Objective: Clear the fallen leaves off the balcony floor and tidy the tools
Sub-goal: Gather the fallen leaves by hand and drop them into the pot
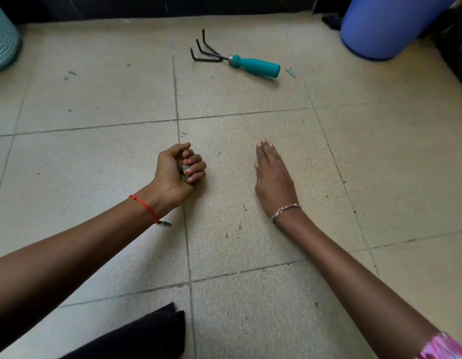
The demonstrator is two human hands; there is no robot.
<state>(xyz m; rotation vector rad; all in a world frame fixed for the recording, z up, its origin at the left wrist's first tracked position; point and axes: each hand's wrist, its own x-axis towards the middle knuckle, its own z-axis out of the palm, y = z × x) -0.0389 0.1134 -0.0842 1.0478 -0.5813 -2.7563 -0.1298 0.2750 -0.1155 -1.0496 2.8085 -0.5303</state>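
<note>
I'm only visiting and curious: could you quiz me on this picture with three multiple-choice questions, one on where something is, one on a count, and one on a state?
1. Where is the small hand rake with the teal plastic handle? A on the beige tiled floor; B inside a bucket; C hung on a wall.
2. How many black metal prongs has it? A two; B three; C five.
3. The left hand is: A flat and open; B curled round grey-green leaf scraps; C gripping the rake.
Answers: 1 A, it lies untouched on the tiles; 2 B, three bent prongs show; 3 B, its fingers close over the scraps.
</note>
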